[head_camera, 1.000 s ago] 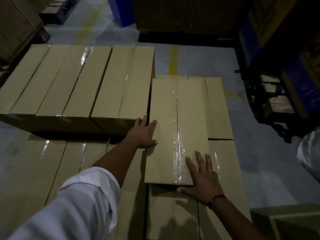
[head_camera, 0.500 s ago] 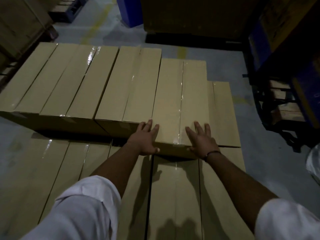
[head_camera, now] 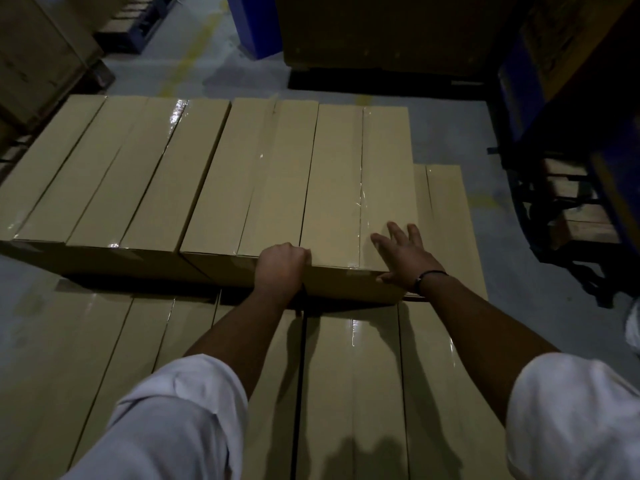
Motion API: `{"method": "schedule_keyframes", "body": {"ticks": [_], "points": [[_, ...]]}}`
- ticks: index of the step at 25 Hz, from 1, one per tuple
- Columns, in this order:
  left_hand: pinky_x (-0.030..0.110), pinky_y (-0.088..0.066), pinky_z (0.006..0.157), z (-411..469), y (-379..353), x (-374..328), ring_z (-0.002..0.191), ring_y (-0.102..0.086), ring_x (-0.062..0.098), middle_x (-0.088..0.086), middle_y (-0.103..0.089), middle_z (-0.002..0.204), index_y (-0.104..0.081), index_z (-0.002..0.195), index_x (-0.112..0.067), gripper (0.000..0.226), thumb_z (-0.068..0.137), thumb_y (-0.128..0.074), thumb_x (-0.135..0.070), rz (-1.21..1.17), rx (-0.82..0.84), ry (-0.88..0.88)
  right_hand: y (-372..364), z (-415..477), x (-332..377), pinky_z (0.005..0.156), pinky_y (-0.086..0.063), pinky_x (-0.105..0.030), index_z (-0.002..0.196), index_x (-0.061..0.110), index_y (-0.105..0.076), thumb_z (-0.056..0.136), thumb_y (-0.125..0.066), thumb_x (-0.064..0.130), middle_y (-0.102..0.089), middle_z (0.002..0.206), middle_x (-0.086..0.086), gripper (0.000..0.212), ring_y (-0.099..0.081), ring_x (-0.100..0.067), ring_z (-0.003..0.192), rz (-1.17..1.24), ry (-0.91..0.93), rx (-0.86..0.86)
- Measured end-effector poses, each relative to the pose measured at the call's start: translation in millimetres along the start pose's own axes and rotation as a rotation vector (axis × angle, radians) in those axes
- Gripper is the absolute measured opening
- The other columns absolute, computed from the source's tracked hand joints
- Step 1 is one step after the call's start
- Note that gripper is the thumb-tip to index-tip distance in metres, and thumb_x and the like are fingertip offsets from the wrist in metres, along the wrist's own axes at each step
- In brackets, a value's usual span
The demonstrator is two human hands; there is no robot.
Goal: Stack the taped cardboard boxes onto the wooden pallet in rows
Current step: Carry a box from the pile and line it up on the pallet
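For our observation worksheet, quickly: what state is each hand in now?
Left hand: fingers curled round the near corner of the end box.
Right hand: open, flat on that box.

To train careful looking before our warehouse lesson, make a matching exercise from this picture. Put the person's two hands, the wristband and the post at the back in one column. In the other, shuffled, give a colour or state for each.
Column one:
1. left hand
2. right hand
3. wristband
4. post

Column two:
A. blue
B. fingers spread, flat on top of the box
C. black
D. fingers curled, at the box's near edge

Pairs: 1-D, 2-B, 3-C, 4-A
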State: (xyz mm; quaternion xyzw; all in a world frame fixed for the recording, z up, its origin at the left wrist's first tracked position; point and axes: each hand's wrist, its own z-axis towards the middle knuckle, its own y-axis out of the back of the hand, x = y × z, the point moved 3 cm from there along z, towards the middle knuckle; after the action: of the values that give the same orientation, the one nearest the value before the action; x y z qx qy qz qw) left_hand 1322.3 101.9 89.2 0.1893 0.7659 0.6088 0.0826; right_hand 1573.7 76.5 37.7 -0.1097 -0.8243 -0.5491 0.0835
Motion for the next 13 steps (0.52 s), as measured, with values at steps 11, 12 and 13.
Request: {"method": "schedule_keyframes", "body": {"ticks": [11,12,13], "points": [[0.027,-0.047,0.062,5,0,2,0.073,-0.058,0.014,-0.001,-0.066,0.090,-0.071,0.118,-0.030,0.024,0.101,-0.059,-0.019,-0.021,-0.042,0.063,7,11,-2,0.110,-0.037,-0.063,0.155,0.038,-0.018,0.079,-0.082,0.029,0.006,0.167,0.004,0.099,0.017,-0.038,0.150,-0.015,0.006,0.006],[0.027,-0.045,0.062,5,1,1,0.072,-0.056,0.014,-0.001,-0.068,0.091,-0.072,0.117,-0.030,0.023,0.101,-0.060,-0.018,-0.018,-0.044,0.067,6,12,-2,0.110,-0.036,-0.063,0.155,0.038,-0.018,0.079,-0.083,0.030,0.006,0.167,0.004,0.100,0.017,-0.038,0.150,-0.015,0.006,0.008],[0.027,-0.044,0.062,4,2,-1,0.071,-0.054,0.014,-0.001,-0.068,0.092,-0.072,0.116,-0.029,0.023,0.100,-0.060,-0.018,-0.018,-0.045,0.073,6,12,-2,0.110,-0.036,-0.063,0.155,0.038,-0.018,0.079,-0.083,0.030,0.006,0.167,0.004,0.100,0.016,-0.038,0.150,-0.013,0.005,0.008]]}}
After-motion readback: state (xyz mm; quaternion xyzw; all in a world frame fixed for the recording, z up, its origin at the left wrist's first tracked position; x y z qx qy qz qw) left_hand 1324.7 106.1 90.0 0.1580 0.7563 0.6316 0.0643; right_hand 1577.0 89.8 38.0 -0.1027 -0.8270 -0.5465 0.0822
